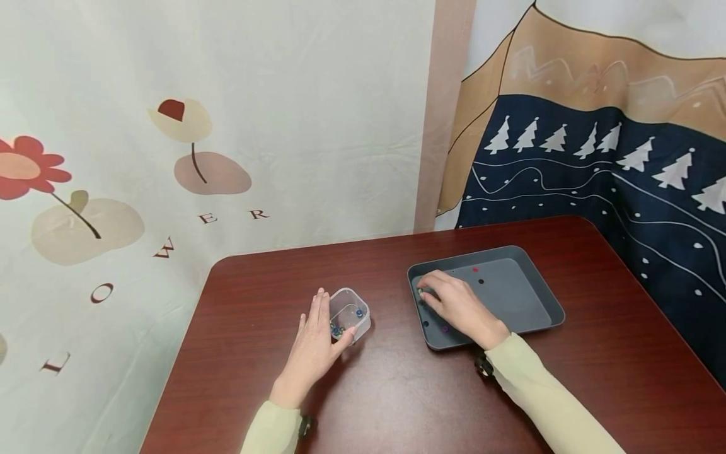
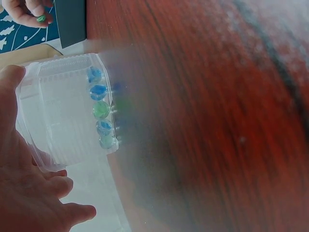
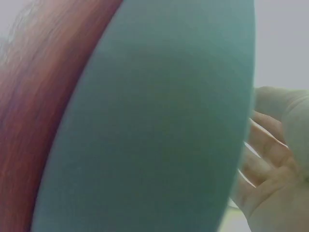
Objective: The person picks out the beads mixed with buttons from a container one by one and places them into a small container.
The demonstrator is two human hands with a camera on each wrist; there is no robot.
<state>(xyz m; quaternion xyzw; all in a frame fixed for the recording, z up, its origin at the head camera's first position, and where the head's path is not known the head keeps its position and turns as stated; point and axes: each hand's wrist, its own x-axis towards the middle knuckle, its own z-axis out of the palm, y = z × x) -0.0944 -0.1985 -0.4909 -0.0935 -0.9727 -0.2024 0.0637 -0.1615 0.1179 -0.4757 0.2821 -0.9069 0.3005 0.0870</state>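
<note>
My left hand (image 1: 311, 356) holds a small clear plastic container (image 1: 343, 309) by its side, thumb at the near rim and fingers along the left wall. In the left wrist view, several blue and green glass marbles (image 2: 101, 110) lie in a row along the container's bottom. My right hand (image 1: 460, 308) reaches into the left part of a grey tray (image 1: 513, 293). Between its thumb and fingertips it pinches a green marble (image 2: 41, 18). In the right wrist view the tray's blurred outer wall (image 3: 149, 116) hides the fingertips.
Small pieces lie spread in the tray, among them a red one (image 1: 475, 270), a dark one (image 1: 481, 282) and a purple one (image 1: 445, 329). Both container and tray are on a reddish-brown table (image 1: 255, 315). Printed curtains (image 1: 317, 126) hang behind the table's far edge.
</note>
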